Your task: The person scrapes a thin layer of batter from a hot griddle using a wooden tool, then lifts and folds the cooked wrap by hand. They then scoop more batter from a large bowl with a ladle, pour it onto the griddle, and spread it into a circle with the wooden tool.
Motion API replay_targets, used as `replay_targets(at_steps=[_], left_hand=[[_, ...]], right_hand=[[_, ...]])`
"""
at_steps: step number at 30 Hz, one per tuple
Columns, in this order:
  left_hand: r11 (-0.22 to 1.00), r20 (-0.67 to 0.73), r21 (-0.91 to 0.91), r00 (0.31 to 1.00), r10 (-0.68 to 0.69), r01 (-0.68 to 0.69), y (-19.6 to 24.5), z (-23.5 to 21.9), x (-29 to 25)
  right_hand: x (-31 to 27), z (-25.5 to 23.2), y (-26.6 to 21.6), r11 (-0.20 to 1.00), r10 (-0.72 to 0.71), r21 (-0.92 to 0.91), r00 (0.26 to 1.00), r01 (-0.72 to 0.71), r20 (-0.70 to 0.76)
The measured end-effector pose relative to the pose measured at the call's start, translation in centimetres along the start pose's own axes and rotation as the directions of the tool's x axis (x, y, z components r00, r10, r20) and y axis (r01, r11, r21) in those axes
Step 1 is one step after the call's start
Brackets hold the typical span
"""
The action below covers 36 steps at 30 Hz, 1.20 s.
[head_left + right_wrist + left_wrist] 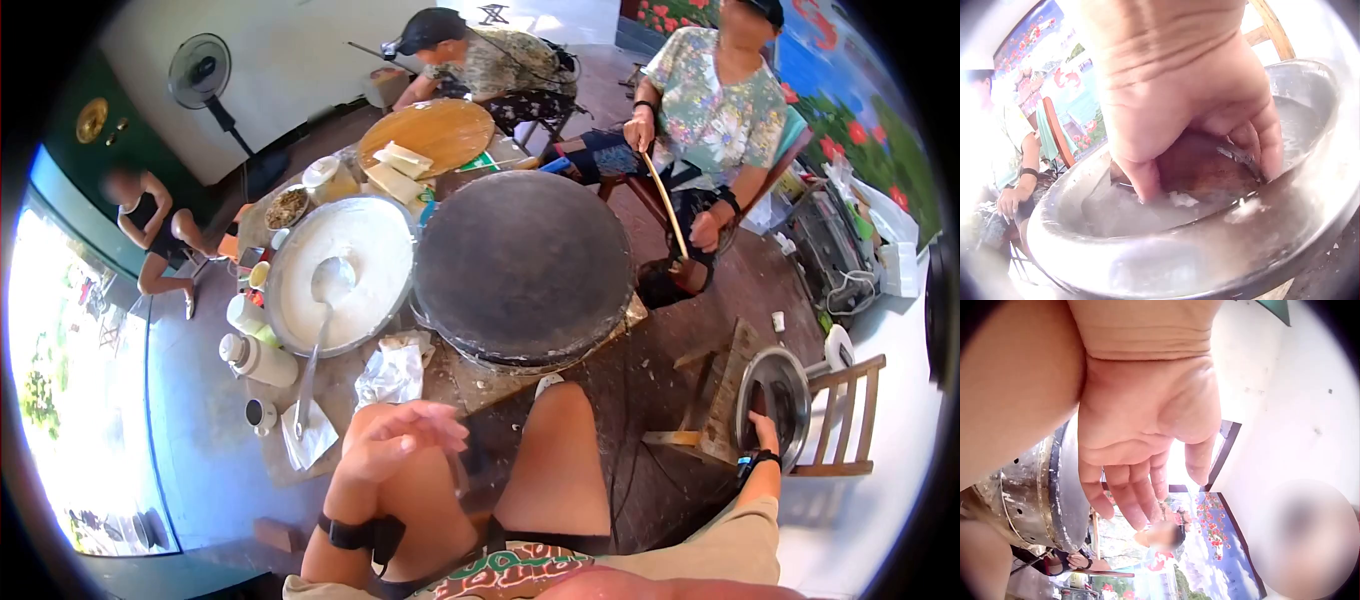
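My right hand (765, 435) reaches down into a metal basin (742, 405) at the right. In the right wrist view, the fingers and thumb of that hand (1191, 100) grip a dark brown curved piece (1200, 172), partly in cloudy water inside the basin (1141, 262); its lower part is hidden. My left hand (405, 440) hovers over my thigh, palm up with fingers loosely bent, holding nothing. The left wrist view shows the same hand (1147, 419) empty, near the side of the round griddle (1032, 494).
The dark griddle top (525, 265) fills the table's middle. Left of it, a wide bowl of white batter (370, 240) holds a ladle (320, 345). A thermos (265, 362), a cup (260, 415) and crumpled paper (393, 370) lie nearby. A stool (727, 395) and chair (850, 420) flank the basin; several people sit around.
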<state>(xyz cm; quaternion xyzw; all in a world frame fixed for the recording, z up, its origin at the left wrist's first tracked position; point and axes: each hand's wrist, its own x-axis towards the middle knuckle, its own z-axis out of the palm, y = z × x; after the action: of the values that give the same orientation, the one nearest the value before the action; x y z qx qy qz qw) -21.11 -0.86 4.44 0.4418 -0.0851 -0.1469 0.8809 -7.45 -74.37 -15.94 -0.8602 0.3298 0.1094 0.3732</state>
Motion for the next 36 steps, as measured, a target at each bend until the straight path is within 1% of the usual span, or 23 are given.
replay_targets(at_steps=[2, 3, 4, 5, 6, 7, 8, 10, 13, 16, 18, 19, 20, 21, 22, 23, 24, 25, 27, 29, 30, 33, 36], left_hand=[[0.999, 0.019, 0.025, 0.999, -0.036, 0.035, 0.1, 0.2, 0.2], [0.997, -0.002, 0.060, 0.999, -0.040, 0.040, 0.3, 0.3, -0.1], [0.997, -0.039, 0.060, 0.999, -0.038, 0.040, 0.4, 0.6, -0.3], [0.997, -0.074, 0.063, 0.997, -0.036, 0.040, 0.5, 0.6, -0.3], [0.997, -0.056, 0.061, 0.998, -0.041, 0.044, 0.4, 0.2, -0.1], [0.997, -0.029, 0.047, 0.998, -0.055, 0.057, 0.3, -0.1, -0.2], [0.997, -0.017, 0.048, 0.999, -0.051, 0.052, 0.5, 0.0, -0.3], [0.998, 0.045, 0.026, 0.997, -0.058, 0.056, 0.4, -0.1, -0.1], [0.998, 0.085, -0.009, 0.994, -0.066, 0.067, 0.0, -0.3, -0.1], [0.998, 0.093, 0.001, 0.994, -0.055, 0.055, -0.4, -0.8, -0.2], [0.999, 0.086, 0.013, 0.996, -0.033, 0.032, -0.6, -0.8, 0.0], [0.999, 0.076, 0.013, 0.997, -0.030, 0.029, -0.4, -0.5, 0.0], [0.999, 0.065, 0.001, 0.997, -0.036, 0.036, -0.4, -0.4, 0.0], [0.999, 0.041, -0.011, 0.998, -0.048, 0.049, -0.6, -0.4, 0.1], [0.998, 0.024, 0.008, 0.998, -0.060, 0.059, -0.4, -0.4, 0.1], [0.997, 0.022, 0.031, 0.998, -0.067, 0.066, -0.4, -0.5, 0.0], [0.998, 0.013, 0.012, 0.998, -0.065, 0.065, -0.9, -0.7, -0.1], [0.998, 0.013, 0.007, 0.998, -0.055, 0.055, -1.2, -1.1, -0.1], [0.998, -0.004, -0.003, 0.998, -0.055, 0.055, -1.3, -0.6, 0.2], [0.999, -0.010, 0.003, 0.999, -0.043, 0.043, -1.1, -0.8, 0.2], [1.000, -0.022, 0.006, 0.999, -0.025, 0.025, -1.1, -0.7, 0.2], [0.998, -0.015, -0.020, 0.998, -0.059, 0.059, -1.0, -1.1, 0.0], [0.998, -0.038, 0.020, 0.998, -0.055, 0.056, -0.9, -0.6, 0.2]], right_hand=[[-1.5, 0.5, 1.0, 0.968, -0.226, 0.108, 0.974, 0.227, -0.020], [-3.4, 0.7, 0.0, 0.916, -0.202, 0.369, 0.975, 0.157, 0.088], [-2.5, 0.8, 1.1, 0.904, -0.209, 0.397, 0.974, 0.157, 0.092], [-0.8, 0.9, 2.7, 0.859, -0.108, 0.512, 0.979, 0.003, 0.175], [1.5, 1.5, 4.4, 0.849, 0.003, 0.524, 0.991, -0.074, 0.134], [5.5, 0.4, 7.1, 0.968, -0.141, 0.234, 0.969, 0.092, 0.205], [6.0, -0.5, 7.7, 0.984, -0.103, 0.165, 0.977, 0.073, 0.187], [5.1, -0.4, 6.9, 0.985, -0.019, 0.171, 0.987, -0.009, 0.161], [4.8, -0.5, 6.6, 0.987, 0.016, 0.154, 0.986, -0.042, 0.166], [6.1, -0.5, 7.1, 0.989, 0.007, 0.141, 0.982, -0.034, 0.187], [8.8, -0.4, 9.4, 0.986, -0.027, 0.164, 0.974, -0.010, 0.224], [6.4, 0.5, 6.7, 0.985, -0.078, 0.168, 0.965, 0.037, 0.249], [2.8, -0.7, 4.4, 1.000, -0.001, -0.028, 0.940, 0.011, 0.342], [3.6, -0.7, 5.8, 0.973, -0.089, -0.178, 0.954, 0.144, 0.287], [3.2, -1.0, 6.2, 0.792, -0.262, -0.470, 0.913, 0.389, 0.313], [3.3, -0.6, 6.5, 0.923, -0.141, -0.345, 0.984, 0.172, 0.112], [-1.7, -0.5, 1.3, 0.961, 0.078, -0.271, 0.993, -0.050, 0.094], [-1.1, -0.1, 2.3, 0.981, 0.069, -0.188, 0.994, -0.052, 0.081], [-2.2, 0.2, 1.0, 0.990, 0.135, -0.055, 0.978, -0.128, 0.156], [-4.8, 0.5, -2.3, 0.968, 0.213, -0.145, 0.975, -0.202, 0.062], [-4.0, 0.3, -1.8, 0.964, 0.187, -0.210, 0.978, -0.165, 0.093], [-6.6, 0.7, -4.9, 0.953, 0.218, -0.228, 0.975, -0.201, 0.050], [-5.2, 0.9, -3.0, 0.963, 0.151, -0.224, 0.988, -0.150, -0.011]])
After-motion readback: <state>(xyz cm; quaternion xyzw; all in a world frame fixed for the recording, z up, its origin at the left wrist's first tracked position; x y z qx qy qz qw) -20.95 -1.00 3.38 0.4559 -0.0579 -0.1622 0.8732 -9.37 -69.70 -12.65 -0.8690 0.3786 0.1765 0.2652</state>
